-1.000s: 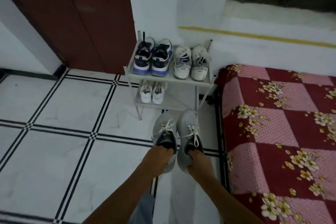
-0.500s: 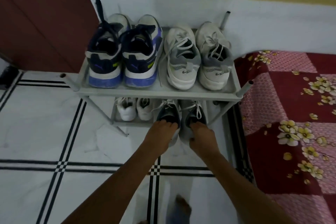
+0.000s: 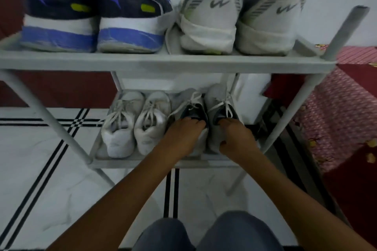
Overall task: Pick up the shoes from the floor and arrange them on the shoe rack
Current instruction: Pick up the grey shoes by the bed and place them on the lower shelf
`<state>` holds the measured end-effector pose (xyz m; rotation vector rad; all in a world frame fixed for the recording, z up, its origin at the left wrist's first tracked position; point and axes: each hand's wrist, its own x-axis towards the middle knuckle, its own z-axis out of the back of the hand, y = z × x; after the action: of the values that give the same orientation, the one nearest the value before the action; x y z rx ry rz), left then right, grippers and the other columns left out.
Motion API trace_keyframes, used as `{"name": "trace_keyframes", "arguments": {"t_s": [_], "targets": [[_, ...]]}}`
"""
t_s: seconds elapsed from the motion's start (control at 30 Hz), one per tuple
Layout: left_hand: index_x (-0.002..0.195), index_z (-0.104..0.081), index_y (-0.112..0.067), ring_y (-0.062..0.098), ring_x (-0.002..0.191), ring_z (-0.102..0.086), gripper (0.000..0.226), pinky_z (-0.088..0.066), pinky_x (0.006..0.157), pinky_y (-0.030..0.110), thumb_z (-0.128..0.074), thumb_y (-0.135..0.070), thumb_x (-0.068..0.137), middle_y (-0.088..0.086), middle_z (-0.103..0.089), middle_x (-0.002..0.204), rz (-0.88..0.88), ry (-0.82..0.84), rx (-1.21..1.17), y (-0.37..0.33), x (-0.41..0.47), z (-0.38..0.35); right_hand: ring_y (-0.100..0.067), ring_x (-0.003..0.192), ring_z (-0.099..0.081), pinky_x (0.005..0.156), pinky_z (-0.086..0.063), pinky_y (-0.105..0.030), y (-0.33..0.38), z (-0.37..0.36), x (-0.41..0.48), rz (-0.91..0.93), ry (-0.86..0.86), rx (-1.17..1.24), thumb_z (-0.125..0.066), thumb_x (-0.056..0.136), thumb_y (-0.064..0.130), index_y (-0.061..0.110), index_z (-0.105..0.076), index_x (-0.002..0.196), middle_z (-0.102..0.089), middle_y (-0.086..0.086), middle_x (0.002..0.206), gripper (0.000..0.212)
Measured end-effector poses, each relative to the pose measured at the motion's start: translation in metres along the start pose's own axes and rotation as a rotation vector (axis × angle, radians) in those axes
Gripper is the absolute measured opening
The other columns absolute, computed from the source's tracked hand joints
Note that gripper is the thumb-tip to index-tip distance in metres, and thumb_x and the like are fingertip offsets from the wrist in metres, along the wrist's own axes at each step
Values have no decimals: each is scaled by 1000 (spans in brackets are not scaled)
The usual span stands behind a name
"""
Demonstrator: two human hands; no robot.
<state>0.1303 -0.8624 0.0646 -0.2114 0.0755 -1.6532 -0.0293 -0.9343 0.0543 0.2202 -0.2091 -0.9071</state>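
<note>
1. From the head view, you are crouching in front of the pale grey metal two-shelf shoe rack (image 3: 163,65). Your knees in blue trousers (image 3: 204,234) are showing just in front of it.
2. Your left hand (image 3: 183,134) is gripping the first grey fabric trainer with white laces (image 3: 189,106) at its heel. The fingers are tucking into its dark opening.
3. Your right hand (image 3: 236,136) is gripping the second grey fabric trainer (image 3: 219,98) the same way, with fingers inside the collar and the thumb pressing on the heel.
4. Both grey trainers are resting on the rack's lower shelf, in its right half. They are touching side by side, with toes pointing toward the rack's back.
5. A pair of small white lace-up shoes (image 3: 132,124) is filling the left half of that lower shelf, just beside the first grey trainer.
6. On the rack's top shelf, navy-and-blue chunky sneakers (image 3: 91,16) are standing at the left and white-and-grey sneakers (image 3: 234,16) at the right, heels facing you.
7. A red and pink patterned bedspread (image 3: 336,108) is lying to the rack's right. A white tiled floor with black lines (image 3: 40,149) is spreading beneath the rack and to its left.
</note>
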Motion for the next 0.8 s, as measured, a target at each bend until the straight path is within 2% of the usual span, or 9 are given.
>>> {"name": "trace_keyframes", "arguments": {"t_s": [0.13,0.37,0.5,0.63,0.8], "targets": [[114,-52,-11,28,104,-53,35,-37,71,32,-57,-1,81,10,-59,114,-13,-39,66,-9,-5,-12,-36,103,-56,76,-55,-45,-9,-11,-2,-19,-3,40,-60,66,2,5,-56,111,-58,-14,114,45],[127,-50,-13,28,114,-51,48,-43,87,37,-61,-5,82,9,-56,126,16,8,68,-6,-6,-12,-33,102,-57,75,-55,-42,6,0,-3,-61,72,17,-62,66,5,8,-56,106,-59,-11,111,40],[124,-51,-13,28,112,-51,44,-43,86,37,-60,-5,82,9,-57,123,19,-13,75,-5,-8,-14,-31,104,-57,79,-54,-43,7,-3,-5,-85,91,12,-64,68,8,11,-56,112,-59,-9,116,44],[119,-53,-13,28,108,-52,38,-41,82,34,-59,-5,82,8,-58,118,18,-41,78,0,-13,-14,-31,102,-58,79,-53,-42,9,-1,-6,-112,130,-23,-63,70,11,15,-56,107,-59,-8,113,37],[122,-52,-13,29,108,-52,42,-42,82,35,-59,-5,82,8,-58,119,2,-44,69,1,-15,-13,-32,100,-58,75,-51,-37,8,2,-9,-110,134,1,-63,70,8,13,-57,105,-60,-10,110,36]]}}
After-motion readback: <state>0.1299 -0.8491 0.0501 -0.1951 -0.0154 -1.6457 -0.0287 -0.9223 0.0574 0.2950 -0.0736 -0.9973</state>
